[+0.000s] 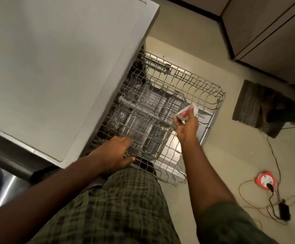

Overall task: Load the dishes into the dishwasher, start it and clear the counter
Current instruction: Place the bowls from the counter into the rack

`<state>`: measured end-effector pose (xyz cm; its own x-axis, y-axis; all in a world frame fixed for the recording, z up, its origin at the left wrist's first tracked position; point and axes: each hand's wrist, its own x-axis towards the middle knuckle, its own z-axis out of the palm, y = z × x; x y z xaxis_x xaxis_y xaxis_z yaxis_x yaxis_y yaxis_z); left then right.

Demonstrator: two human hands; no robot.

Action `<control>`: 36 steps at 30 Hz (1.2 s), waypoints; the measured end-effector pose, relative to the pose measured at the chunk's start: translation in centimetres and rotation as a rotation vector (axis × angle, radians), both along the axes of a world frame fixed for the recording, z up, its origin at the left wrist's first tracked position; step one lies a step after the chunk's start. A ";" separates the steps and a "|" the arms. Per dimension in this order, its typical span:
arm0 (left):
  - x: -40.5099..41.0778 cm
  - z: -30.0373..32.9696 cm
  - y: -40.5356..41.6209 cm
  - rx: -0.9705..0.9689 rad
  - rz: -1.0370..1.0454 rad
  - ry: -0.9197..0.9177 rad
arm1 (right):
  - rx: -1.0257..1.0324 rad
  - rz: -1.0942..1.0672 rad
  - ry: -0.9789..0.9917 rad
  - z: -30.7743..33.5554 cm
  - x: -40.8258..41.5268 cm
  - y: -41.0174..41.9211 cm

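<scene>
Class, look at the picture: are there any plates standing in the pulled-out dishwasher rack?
No, the rack holds no plates; only bare wire prongs show, with the left hand at its near edge.
</scene>
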<state>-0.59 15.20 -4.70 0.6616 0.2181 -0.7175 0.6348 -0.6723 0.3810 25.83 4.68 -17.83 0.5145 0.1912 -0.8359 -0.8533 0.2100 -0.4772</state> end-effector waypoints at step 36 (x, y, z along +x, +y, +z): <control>-5.0 3.2 -0.6 0.110 0.027 -0.158 | -0.819 1.469 -1.177 1.8 -8.5 0.6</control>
<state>-5.59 14.57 -1.53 0.7569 0.3092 -0.5757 0.5915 -0.6987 0.4024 17.35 5.31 -16.01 0.5978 0.7084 -0.3753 0.5758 -0.7052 -0.4138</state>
